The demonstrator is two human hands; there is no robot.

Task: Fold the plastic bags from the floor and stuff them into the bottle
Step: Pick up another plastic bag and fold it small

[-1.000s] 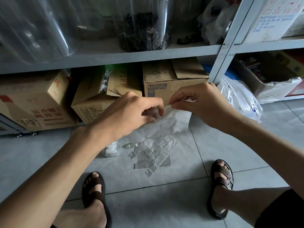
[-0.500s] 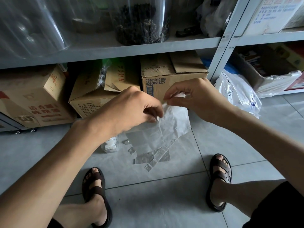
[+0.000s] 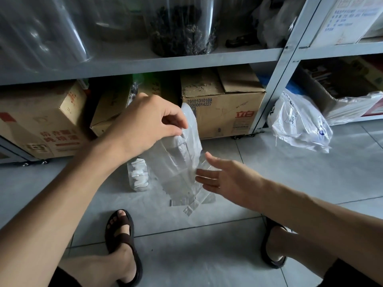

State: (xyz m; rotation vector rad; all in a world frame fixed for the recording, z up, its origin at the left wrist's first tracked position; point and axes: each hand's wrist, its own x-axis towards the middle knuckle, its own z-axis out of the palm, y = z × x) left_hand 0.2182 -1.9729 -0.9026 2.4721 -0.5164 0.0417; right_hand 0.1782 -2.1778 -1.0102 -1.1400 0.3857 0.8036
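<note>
The grey tiled floor (image 3: 310, 172) carries an upright clear bottle (image 3: 138, 175) with white stuffing inside and, just right of it, a small heap of flat clear plastic bags (image 3: 186, 204). Farther right a crumpled white bag (image 3: 300, 125) lies by the post of the metal shelf (image 3: 145, 63), under which cardboard boxes (image 3: 223, 108) sit in a row, and two sandalled feet (image 3: 121, 228) stand on the near tiles. A clear jar (image 3: 182, 27) of dark stuff stands on the shelf board.

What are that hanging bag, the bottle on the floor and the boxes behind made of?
The bag looks like thin clear plastic film, glossy and creased; the floor shows through. The bottle is probably clear plastic; white wads show inside. The boxes look like matt brown cardboard, with folded flaps and printing.
</note>
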